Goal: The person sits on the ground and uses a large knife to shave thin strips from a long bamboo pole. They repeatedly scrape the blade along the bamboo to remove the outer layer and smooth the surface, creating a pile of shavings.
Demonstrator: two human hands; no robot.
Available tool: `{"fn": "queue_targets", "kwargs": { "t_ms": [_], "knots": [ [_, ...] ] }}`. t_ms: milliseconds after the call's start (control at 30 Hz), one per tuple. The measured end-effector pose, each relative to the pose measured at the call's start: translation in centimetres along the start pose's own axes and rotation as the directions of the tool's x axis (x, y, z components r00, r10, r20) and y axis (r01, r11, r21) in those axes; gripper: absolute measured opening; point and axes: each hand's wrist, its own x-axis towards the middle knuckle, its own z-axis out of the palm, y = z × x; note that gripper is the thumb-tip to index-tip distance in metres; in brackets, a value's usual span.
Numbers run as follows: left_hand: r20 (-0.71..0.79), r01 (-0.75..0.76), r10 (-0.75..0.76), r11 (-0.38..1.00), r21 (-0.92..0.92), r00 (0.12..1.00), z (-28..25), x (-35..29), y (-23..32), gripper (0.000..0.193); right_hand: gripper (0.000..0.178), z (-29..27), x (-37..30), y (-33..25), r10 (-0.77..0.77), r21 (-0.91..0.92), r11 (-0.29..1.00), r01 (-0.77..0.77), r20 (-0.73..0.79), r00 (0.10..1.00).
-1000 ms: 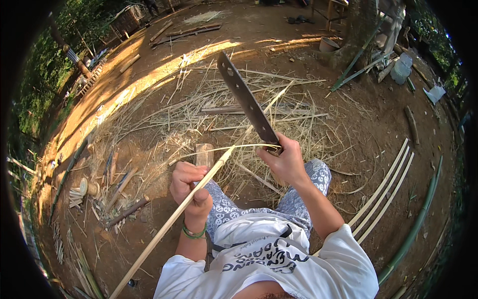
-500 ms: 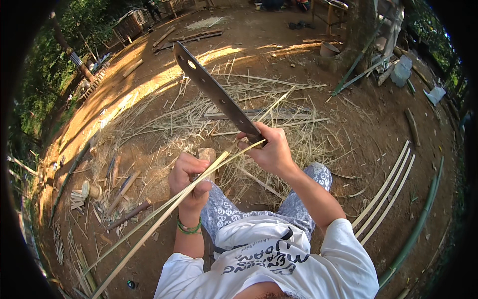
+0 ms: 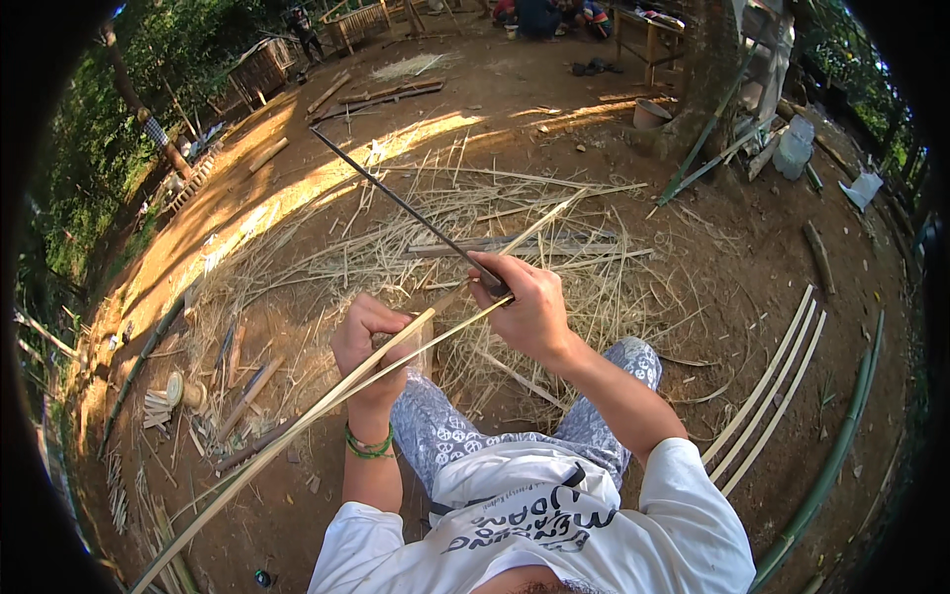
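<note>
My left hand [image 3: 372,346] is closed around a long pale bamboo strip [image 3: 297,424], which slants down to the lower left. Toward its upper end the strip is split in two. A thinner bamboo sliver [image 3: 443,335] runs apart from it to my right hand [image 3: 532,309], where its tip meets the fingers. That hand grips a machete [image 3: 394,194] by its handle end. The long dark blade points up and left, its edge turned so that it looks thin. Behind my left hand stands a wooden block [image 3: 424,346], mostly hidden.
Bamboo shavings [image 3: 327,247] cover the ground ahead. Several pale strips [image 3: 762,386] and a green bamboo pole [image 3: 831,470] lie at the right. Wood pieces [image 3: 247,391] lie at the left. A tree trunk [image 3: 708,79] and a bucket [image 3: 651,114] stand farther off, with people [image 3: 539,18] beyond.
The machete has turned from showing its flat, holed side to nearly edge-on, and its tip has dropped left. The two split pieces now spread farther apart between my hands.
</note>
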Motion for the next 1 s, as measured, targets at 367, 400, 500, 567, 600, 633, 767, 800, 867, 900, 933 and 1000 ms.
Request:
{"fn": "queue_targets", "kwargs": {
  "t_ms": [367,400,500,567,600,633,767,800,867,900,933,1000],
  "knots": [
    [0.008,-0.054,0.054,0.999,-0.005,0.999,-0.2,0.8,-0.4,0.057,0.044,0.4,-0.4,0.1,-0.086,-0.099,0.991,0.084,-0.014,0.996],
    [0.016,-0.055,0.055,0.998,0.012,0.998,-0.3,0.8,-0.5,0.057,0.045,0.3,-0.4,0.2,-0.088,-0.108,0.990,0.086,-0.015,0.996],
    [0.032,-0.055,0.054,0.997,0.046,0.998,-0.6,0.8,-0.6,0.058,0.047,0.5,-0.4,0.3,-0.112,-0.102,0.989,0.107,-0.042,0.993],
    [0.027,-0.051,0.050,0.998,0.048,0.998,-0.5,0.8,-0.4,0.058,0.040,0.4,-0.2,0.1,-0.142,-0.132,0.982,0.136,-0.042,0.989],
    [0.017,-0.055,0.054,0.998,0.031,0.998,-0.4,0.8,-0.4,0.057,0.036,0.3,-0.1,0.0,-0.157,-0.146,0.978,0.150,-0.041,0.987],
    [0.008,-0.059,0.059,0.998,0.014,0.998,-0.3,0.9,-0.5,0.057,0.039,0.2,0.0,0.0,-0.132,-0.125,0.984,0.128,-0.028,0.991],
    [-0.045,-0.061,0.060,0.998,-0.020,0.997,-0.2,0.8,-0.8,0.056,0.043,-0.5,0.1,-0.7,-0.030,-0.020,0.999,0.031,0.056,0.998],
    [-0.044,-0.051,0.050,0.999,-0.016,0.998,-0.3,0.7,-1.0,0.056,0.042,-0.7,0.2,-0.9,-0.005,0.010,1.000,0.004,0.084,0.996],
    [-0.038,-0.029,0.029,1.000,-0.002,0.999,-0.8,0.7,-1.2,0.057,0.039,-1.2,0.2,-1.2,0.041,0.067,0.996,-0.052,0.151,0.988],
    [-0.039,-0.028,0.028,1.000,0.001,0.999,-1.0,0.7,-1.1,0.057,0.038,-1.4,0.2,-1.3,0.063,0.094,0.992,-0.081,0.184,0.981],
    [-0.036,-0.031,0.030,0.999,-0.010,0.999,-0.6,0.7,-1.2,0.058,0.038,-1.5,0.2,-1.2,0.037,0.082,0.995,-0.049,0.150,0.988],
    [-0.033,-0.044,0.044,0.999,-0.007,0.998,-0.2,0.6,-1.3,0.058,0.037,-0.9,0.4,-1.0,-0.018,0.053,0.999,0.014,0.081,0.997]
  ]
}}
